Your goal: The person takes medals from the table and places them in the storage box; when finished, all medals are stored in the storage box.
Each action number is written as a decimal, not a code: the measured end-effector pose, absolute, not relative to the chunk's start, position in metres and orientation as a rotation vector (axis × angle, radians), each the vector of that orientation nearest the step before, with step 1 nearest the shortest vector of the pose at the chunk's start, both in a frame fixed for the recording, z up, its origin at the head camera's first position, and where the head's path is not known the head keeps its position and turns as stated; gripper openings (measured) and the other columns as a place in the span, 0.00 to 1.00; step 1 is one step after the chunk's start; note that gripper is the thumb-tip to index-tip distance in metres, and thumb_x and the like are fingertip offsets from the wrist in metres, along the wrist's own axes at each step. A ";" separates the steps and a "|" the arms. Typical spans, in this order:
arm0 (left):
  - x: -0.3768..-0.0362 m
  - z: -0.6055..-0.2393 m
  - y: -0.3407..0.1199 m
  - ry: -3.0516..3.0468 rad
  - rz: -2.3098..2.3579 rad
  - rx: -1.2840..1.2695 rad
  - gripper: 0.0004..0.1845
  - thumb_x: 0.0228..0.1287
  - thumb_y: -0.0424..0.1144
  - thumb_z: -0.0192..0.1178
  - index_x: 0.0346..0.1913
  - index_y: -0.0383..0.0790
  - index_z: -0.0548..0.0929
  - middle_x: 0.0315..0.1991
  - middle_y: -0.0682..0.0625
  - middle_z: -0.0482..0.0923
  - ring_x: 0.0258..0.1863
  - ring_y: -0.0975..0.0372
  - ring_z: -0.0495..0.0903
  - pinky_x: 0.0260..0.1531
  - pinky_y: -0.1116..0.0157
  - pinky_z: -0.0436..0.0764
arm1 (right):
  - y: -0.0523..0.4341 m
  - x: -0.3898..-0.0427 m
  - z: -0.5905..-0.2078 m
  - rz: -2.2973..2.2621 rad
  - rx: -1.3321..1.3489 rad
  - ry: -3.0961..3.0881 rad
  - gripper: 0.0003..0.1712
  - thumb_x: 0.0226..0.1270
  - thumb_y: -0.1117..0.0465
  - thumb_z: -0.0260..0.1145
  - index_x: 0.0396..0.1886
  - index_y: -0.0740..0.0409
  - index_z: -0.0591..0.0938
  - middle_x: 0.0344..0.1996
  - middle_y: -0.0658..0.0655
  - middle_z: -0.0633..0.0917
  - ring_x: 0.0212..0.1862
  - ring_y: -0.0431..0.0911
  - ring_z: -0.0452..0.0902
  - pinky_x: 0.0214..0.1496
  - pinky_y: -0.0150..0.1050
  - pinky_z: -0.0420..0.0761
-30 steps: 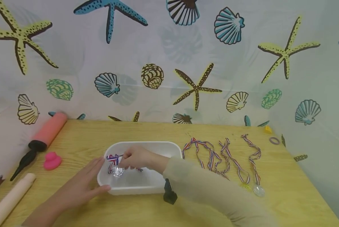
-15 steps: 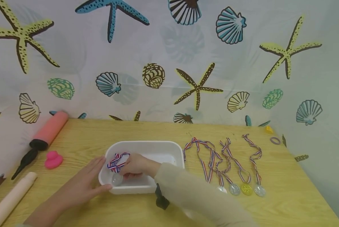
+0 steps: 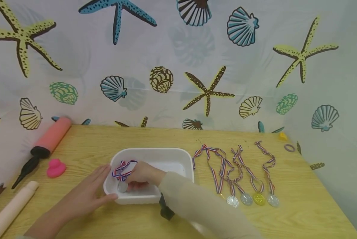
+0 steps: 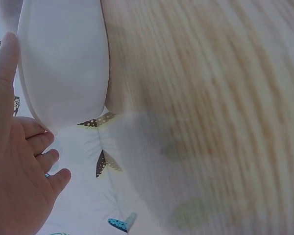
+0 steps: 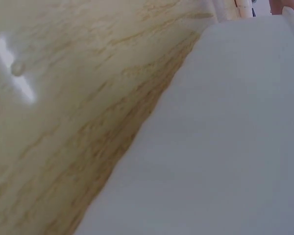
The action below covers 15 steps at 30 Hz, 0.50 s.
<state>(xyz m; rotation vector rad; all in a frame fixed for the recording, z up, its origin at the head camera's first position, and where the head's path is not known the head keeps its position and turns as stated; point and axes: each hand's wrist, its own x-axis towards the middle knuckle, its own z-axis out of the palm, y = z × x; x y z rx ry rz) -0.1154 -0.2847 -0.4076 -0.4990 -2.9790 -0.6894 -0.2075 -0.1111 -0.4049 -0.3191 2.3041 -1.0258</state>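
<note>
In the head view a white plastic tub (image 3: 178, 156) stands at mid-table. Inside its left end lies a silver medal (image 3: 122, 186), its red, white and blue ribbon (image 3: 120, 172) bunched behind it. My right hand (image 3: 144, 174) reaches down into the tub and holds the medal at its edge, fingers curled, with the fingertips partly hidden. My left hand (image 3: 82, 194) rests against the tub's left end, fingers nearly straight along the outside and thumb at the front corner. The left wrist view shows these fingers (image 4: 39, 142) by the tub's end wall (image 4: 63, 63).
Right of the tub lie several ribboned medals, silver ones (image 3: 246, 199) and a gold one (image 3: 259, 198). A purple ring (image 3: 289, 148) and a yellow piece (image 3: 283, 136) sit at the far right. On the left are a pink-and-black pump (image 3: 53, 136), a pink rubber duck (image 3: 56, 168) and a pale roller (image 3: 14, 209).
My right hand has lowered the medal and its ribbon to the tub's floor, and the forearm has shifted left, uncovering medals on the right. My left hand has stayed at the tub.
</note>
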 end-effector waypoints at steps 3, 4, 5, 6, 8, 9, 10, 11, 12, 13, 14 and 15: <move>-0.115 -0.407 -0.284 -2.979 -0.679 -0.500 0.47 0.57 0.59 0.59 0.69 0.30 0.55 0.69 0.36 0.51 0.67 0.43 0.48 0.59 0.42 0.56 | -0.111 -0.208 -0.404 -1.034 -0.317 2.278 0.12 0.58 0.63 0.66 0.16 0.61 0.82 0.12 0.53 0.81 0.11 0.39 0.69 0.13 0.29 0.68; -0.115 -0.407 -0.284 -2.980 -0.676 -0.500 0.47 0.57 0.59 0.59 0.69 0.30 0.55 0.69 0.36 0.51 0.67 0.43 0.48 0.59 0.42 0.56 | -0.111 -0.208 -0.404 -1.031 -0.319 2.271 0.12 0.58 0.63 0.66 0.16 0.61 0.82 0.12 0.53 0.81 0.11 0.40 0.69 0.13 0.29 0.68; -0.115 -0.406 -0.284 -2.979 -0.676 -0.500 0.47 0.57 0.59 0.59 0.69 0.29 0.55 0.68 0.35 0.51 0.67 0.43 0.49 0.59 0.42 0.56 | -0.111 -0.207 -0.404 -1.029 -0.324 2.260 0.12 0.58 0.64 0.65 0.16 0.61 0.82 0.12 0.54 0.81 0.11 0.40 0.69 0.13 0.29 0.69; -0.115 -0.406 -0.284 -2.978 -0.675 -0.500 0.47 0.57 0.59 0.59 0.69 0.29 0.55 0.68 0.35 0.51 0.67 0.43 0.49 0.59 0.42 0.56 | -0.112 -0.207 -0.404 -1.024 -0.330 2.252 0.12 0.59 0.64 0.65 0.16 0.62 0.82 0.12 0.54 0.81 0.11 0.40 0.70 0.13 0.29 0.69; -0.115 -0.406 -0.284 -2.979 -0.677 -0.498 0.47 0.57 0.59 0.59 0.69 0.30 0.55 0.68 0.35 0.51 0.67 0.43 0.49 0.59 0.42 0.56 | -0.112 -0.207 -0.403 -0.999 -0.336 2.241 0.13 0.60 0.63 0.64 0.17 0.62 0.82 0.12 0.54 0.82 0.11 0.40 0.70 0.13 0.29 0.70; -0.115 -0.406 -0.284 -2.982 -0.676 -0.498 0.47 0.57 0.58 0.59 0.69 0.30 0.55 0.68 0.35 0.51 0.67 0.43 0.49 0.59 0.42 0.56 | -0.112 -0.207 -0.403 -0.989 -0.341 2.238 0.13 0.60 0.63 0.64 0.17 0.62 0.83 0.13 0.54 0.82 0.11 0.40 0.71 0.14 0.29 0.71; -0.115 -0.406 -0.284 -2.984 -0.676 -0.497 0.47 0.57 0.59 0.59 0.69 0.30 0.55 0.68 0.35 0.51 0.67 0.43 0.49 0.59 0.42 0.55 | -0.112 -0.207 -0.403 -0.974 -0.345 2.240 0.13 0.60 0.63 0.64 0.17 0.62 0.83 0.13 0.54 0.82 0.11 0.40 0.71 0.14 0.29 0.71; -0.115 -0.406 -0.284 -2.984 -0.675 -0.496 0.47 0.57 0.59 0.59 0.69 0.30 0.55 0.68 0.35 0.51 0.67 0.42 0.49 0.59 0.42 0.55 | -0.112 -0.207 -0.403 -0.969 -0.353 2.231 0.13 0.60 0.63 0.64 0.18 0.62 0.83 0.13 0.54 0.82 0.12 0.39 0.71 0.14 0.29 0.72; -0.115 -0.405 -0.284 -2.985 -0.673 -0.495 0.47 0.57 0.59 0.59 0.69 0.30 0.55 0.68 0.35 0.51 0.67 0.42 0.49 0.59 0.42 0.55 | -0.112 -0.207 -0.403 -0.961 -0.362 2.228 0.12 0.60 0.63 0.64 0.18 0.62 0.83 0.13 0.54 0.82 0.12 0.39 0.71 0.15 0.29 0.72; -0.115 -0.405 -0.284 -2.987 -0.670 -0.494 0.47 0.57 0.59 0.59 0.69 0.30 0.55 0.68 0.35 0.51 0.67 0.42 0.48 0.59 0.42 0.55 | -0.112 -0.207 -0.403 -0.952 -0.370 2.222 0.12 0.60 0.63 0.64 0.18 0.62 0.83 0.14 0.54 0.82 0.12 0.39 0.71 0.15 0.30 0.73; -0.116 -0.405 -0.283 -2.991 -0.668 -0.493 0.47 0.57 0.59 0.59 0.69 0.30 0.55 0.68 0.35 0.51 0.67 0.42 0.48 0.59 0.42 0.55 | -0.112 -0.207 -0.403 -0.946 -0.382 2.221 0.12 0.60 0.63 0.64 0.18 0.61 0.83 0.14 0.54 0.82 0.12 0.39 0.71 0.15 0.30 0.74; -0.116 -0.405 -0.283 -2.993 -0.666 -0.492 0.47 0.57 0.59 0.59 0.69 0.30 0.55 0.69 0.35 0.51 0.67 0.42 0.48 0.59 0.42 0.55 | -0.111 -0.208 -0.403 -0.943 -0.401 2.217 0.12 0.60 0.63 0.64 0.18 0.61 0.83 0.14 0.54 0.82 0.12 0.39 0.72 0.16 0.30 0.74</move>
